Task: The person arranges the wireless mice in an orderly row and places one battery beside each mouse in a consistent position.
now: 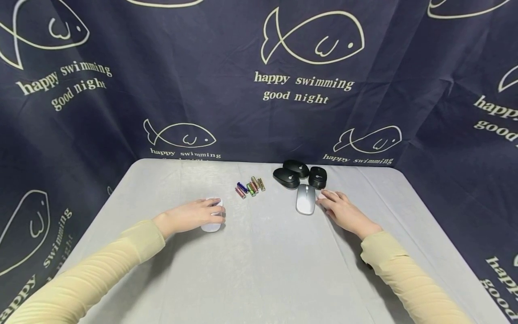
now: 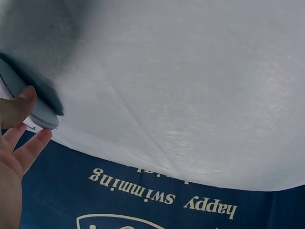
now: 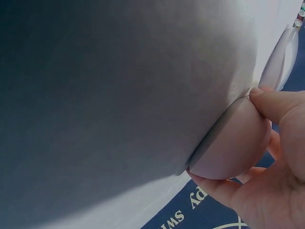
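My left hand [image 1: 194,215] grips a white computer mouse [image 1: 212,227] on the left half of the table, its fingers over the top. In the left wrist view, thumb and fingers hold the sides of that mouse [image 2: 45,113], which is tilted there. My right hand [image 1: 347,215] pinches a pale mouse [image 3: 233,140] between thumb and fingers; in the head view the hand hides most of it. Just left of it lies a silver-grey mouse [image 1: 305,200], seen from the side in the right wrist view.
Behind the silver mouse sit three black mice: a left one [image 1: 286,178], a rear one [image 1: 296,168] and a right one [image 1: 317,177]. Several small coloured batteries [image 1: 252,189] lie between the hands. A navy curtain [image 1: 243,108] with fish drawings surrounds the white-covered table [image 1: 259,270].
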Tool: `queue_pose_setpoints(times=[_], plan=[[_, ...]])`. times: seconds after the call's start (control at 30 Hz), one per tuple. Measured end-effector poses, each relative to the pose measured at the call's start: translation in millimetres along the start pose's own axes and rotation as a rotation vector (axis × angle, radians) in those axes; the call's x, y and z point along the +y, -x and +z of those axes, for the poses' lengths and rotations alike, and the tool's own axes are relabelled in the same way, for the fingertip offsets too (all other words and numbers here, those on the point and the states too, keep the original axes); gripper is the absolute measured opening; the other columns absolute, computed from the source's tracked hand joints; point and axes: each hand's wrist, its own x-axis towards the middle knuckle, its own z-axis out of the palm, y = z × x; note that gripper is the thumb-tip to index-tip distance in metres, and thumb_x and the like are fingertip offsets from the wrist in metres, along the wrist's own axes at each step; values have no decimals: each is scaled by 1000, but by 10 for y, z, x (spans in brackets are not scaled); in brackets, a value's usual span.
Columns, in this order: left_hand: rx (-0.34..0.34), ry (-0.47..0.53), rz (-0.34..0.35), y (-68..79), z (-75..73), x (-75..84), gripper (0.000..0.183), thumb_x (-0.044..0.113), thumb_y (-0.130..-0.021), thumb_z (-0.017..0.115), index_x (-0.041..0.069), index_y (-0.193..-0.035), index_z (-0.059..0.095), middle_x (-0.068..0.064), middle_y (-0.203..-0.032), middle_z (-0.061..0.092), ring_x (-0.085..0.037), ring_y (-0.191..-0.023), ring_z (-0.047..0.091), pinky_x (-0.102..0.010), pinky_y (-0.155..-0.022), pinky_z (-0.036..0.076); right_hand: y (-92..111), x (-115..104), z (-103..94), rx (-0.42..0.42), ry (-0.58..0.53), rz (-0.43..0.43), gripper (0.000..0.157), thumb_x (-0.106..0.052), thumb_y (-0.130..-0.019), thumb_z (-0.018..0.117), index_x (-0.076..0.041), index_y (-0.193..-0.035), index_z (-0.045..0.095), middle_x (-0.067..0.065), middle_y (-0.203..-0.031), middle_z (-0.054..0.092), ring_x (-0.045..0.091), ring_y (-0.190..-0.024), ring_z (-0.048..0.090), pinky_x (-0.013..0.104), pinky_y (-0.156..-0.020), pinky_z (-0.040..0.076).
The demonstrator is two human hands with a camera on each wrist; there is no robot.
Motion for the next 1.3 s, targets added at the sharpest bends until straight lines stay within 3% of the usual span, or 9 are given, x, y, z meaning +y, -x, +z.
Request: queue_pose_setpoints(times=[0.27, 0.4, 0.5, 0.6, 0.7, 0.77, 0.87, 1.03, 1.3], plan=[[-19, 66, -17, 10, 8, -7, 51, 0, -77, 68, 27, -119, 57, -1, -127, 52, -38, -123, 48, -48, -93, 46, 4, -4, 1, -4, -5, 10, 40, 11, -71, 69, -4, -108, 64, 29, -126, 55, 47, -116, 51, 61, -94, 37], [-61, 157, -56, 16, -40, -7, 71, -10, -62, 75, 25, -121, 56, -3, -131, 51, -39, -126, 45, -50, -94, 45, 7, 1, 10, -3, -9, 5, 41, 12, -70, 70, -3, -108, 64, 29, -126, 55, 46, -116, 51, 62, -94, 37], [-77, 288, -137, 15, -90, 6, 82, -15, -51, 74, 21, -123, 55, -6, -136, 48, -38, -129, 41, -49, -99, 41, 7, 0, 12, -8, -13, 8, 41, 12, -70, 69, -3, -108, 64, 29, -126, 55, 45, -118, 50, 61, -95, 36], [-34, 430, -248, -4, -113, 31, 75, -14, -56, 66, 16, -124, 55, -11, -138, 46, -37, -130, 40, -49, -105, 35, 3, -7, 6, -14, -17, 14, 41, 11, -71, 69, -2, -109, 64, 29, -126, 54, 45, -119, 49, 61, -95, 35], [5, 522, -346, -33, -124, 67, 64, 0, -67, 67, 13, -128, 53, -16, -141, 43, -41, -130, 37, -53, -106, 31, -3, -19, -9, -17, -22, 17, 41, 11, -71, 69, -2, -109, 64, 29, -126, 55, 45, -119, 49, 61, -96, 35], [-12, 536, -399, -50, -129, 95, 62, 16, -73, 71, 15, -131, 51, -18, -144, 39, -46, -131, 33, -57, -105, 29, -3, -22, -15, -15, -22, 15, 41, 11, -71, 69, -2, -109, 64, 29, -126, 55, 45, -119, 49, 61, -95, 35], [-44, 545, -446, -58, -128, 130, 72, 36, -70, 77, 16, -134, 50, -21, -147, 33, -54, -131, 28, -64, -102, 28, -3, -21, -13, -15, -21, 12, 41, 11, -71, 69, -2, -109, 64, 29, -125, 55, 45, -119, 49, 61, -95, 35], [-28, 546, -430, -47, -70, 144, 69, 37, -66, 81, 17, -127, 56, -21, -145, 35, -57, -128, 29, -65, -99, 30, 4, -9, 11, -20, -15, 8, 41, 11, -71, 70, -2, -109, 64, 29, -126, 55, 44, -120, 49, 61, -95, 35], [25, 558, -397, -72, -15, 120, 47, 26, -66, 82, 13, -107, 65, -19, -137, 46, -45, -124, 39, -53, -97, 40, -3, -19, 4, -22, -15, 31, 40, 10, -72, 69, -3, -109, 64, 28, -127, 54, 45, -120, 48, 61, -96, 35]])
